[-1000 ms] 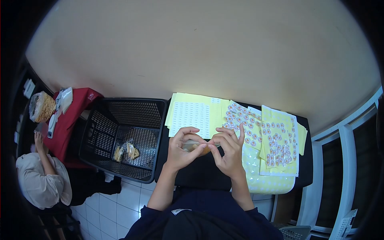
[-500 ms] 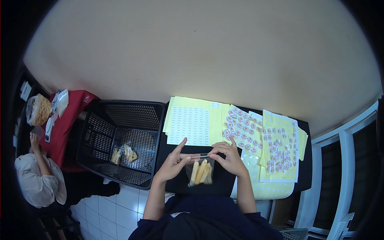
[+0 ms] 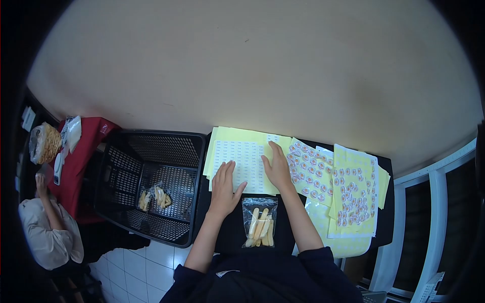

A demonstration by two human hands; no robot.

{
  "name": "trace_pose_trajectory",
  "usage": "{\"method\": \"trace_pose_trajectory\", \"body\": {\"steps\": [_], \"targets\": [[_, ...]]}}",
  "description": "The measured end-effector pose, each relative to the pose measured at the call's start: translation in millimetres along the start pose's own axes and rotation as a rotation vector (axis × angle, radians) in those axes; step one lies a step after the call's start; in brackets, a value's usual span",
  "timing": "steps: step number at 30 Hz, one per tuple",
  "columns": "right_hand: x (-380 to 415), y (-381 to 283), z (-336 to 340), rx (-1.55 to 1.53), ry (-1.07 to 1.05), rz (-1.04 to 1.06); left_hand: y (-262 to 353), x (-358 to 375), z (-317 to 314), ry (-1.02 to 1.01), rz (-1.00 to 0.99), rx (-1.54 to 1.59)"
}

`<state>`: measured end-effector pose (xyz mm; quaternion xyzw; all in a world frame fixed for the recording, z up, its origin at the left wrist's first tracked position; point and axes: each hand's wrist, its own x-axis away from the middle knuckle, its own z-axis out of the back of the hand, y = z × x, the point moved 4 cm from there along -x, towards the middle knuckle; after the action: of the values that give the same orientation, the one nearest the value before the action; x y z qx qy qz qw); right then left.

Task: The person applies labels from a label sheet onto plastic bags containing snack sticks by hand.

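A clear plastic bag (image 3: 259, 222) of pale stick-shaped snacks lies on the black table top near my body, below both hands. My left hand (image 3: 225, 193) rests over the lower left part of a white label sheet (image 3: 239, 156), fingers stretched out and holding nothing. My right hand (image 3: 277, 169) is at the right edge of that sheet, its fingers extended toward a few small labels (image 3: 273, 138) on the yellow backing. Yellow sheets with round printed stickers (image 3: 309, 169) lie just right of my right hand.
A black plastic crate (image 3: 151, 184) with a few snack bags (image 3: 160, 198) inside stands to the left. Beyond it, a person (image 3: 50, 232) sits by a red-covered table (image 3: 83, 151) holding a large snack bag (image 3: 46, 143). More sticker sheets (image 3: 356, 194) lie on the right.
Both hands have let go of the snack bag, which now lies flat on the table. They have moved forward onto the label sheet and opened out.
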<state>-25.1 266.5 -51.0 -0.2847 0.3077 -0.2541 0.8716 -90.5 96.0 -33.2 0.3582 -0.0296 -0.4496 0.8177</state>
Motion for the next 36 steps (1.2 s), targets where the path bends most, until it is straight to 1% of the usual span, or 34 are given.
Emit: {"method": "trace_pose_trajectory", "body": {"steps": [1, 2, 3, 4, 6, 7, 9, 10, 12, 19, 25, 27, 28, 30, 31, 33, 34, 35, 36], "targets": [[-2, 0, -7, 0.001, 0.002, 0.001, -4, -4, -7, 0.052, -0.079, -0.117], [-3, 0, -14, 0.087, 0.005, -0.005, -13, -4, -16, 0.005, -0.026, -0.077], [-4, 1, -18, 0.174, 0.006, -0.012, -13, -3, -17, 0.004, -0.028, -0.076], [-3, 4, -21, 0.175, 0.006, -0.014, -13, -3, -19, -0.015, -0.034, -0.099], [-2, 5, -26, 0.202, -0.048, -0.084, -13, -2, -20, -0.036, -0.035, -0.134], [-3, 3, -25, 0.202, -0.05, -0.084, -13, -3, -20, -0.037, -0.033, -0.134], [-4, 2, -22, 0.041, -0.089, -0.182, -12, -3, -20, -0.048, -0.019, -0.145], [-5, 3, -23, 0.042, -0.091, -0.185, -13, -3, -21, -0.051, -0.017, -0.143], [-9, 1, -19, 0.03, 0.044, -0.122, -15, -2, -22, -0.051, -0.01, -0.154], [-14, 3, -21, 0.054, 0.08, -0.147, -13, -3, -21, -0.051, 0.001, -0.154], [-17, 4, -20, -0.005, 0.108, -0.191, -13, -2, -20, -0.034, -0.012, -0.146], [-20, 2, -15, -0.079, 0.167, -0.091, -13, -3, -20, -0.035, -0.01, -0.166], [-20, 0, -12, -0.079, 0.167, -0.092, -12, -3, -19, -0.036, -0.009, -0.167], [-12, -7, 0, -0.093, 0.219, -0.074, -11, -2, -18, -0.031, -0.002, -0.118], [-6, -10, 7, -0.093, 0.212, -0.083, -13, -1, -18, -0.041, 0.005, -0.117], [7, -14, 19, -0.336, 0.133, -0.148, -15, 0, -13, 0.103, -0.045, -0.016], [16, -20, 27, -0.369, 0.106, -0.139, -7, 2, -5, 0.153, -0.053, -0.025], [26, -27, 38, -0.367, 0.109, -0.138, -2, 6, 2, 0.154, -0.056, -0.023], [38, -36, 49, -0.38, 0.076, -0.152, -2, 15, 7, 0.124, 0.046, 0.169]]}}
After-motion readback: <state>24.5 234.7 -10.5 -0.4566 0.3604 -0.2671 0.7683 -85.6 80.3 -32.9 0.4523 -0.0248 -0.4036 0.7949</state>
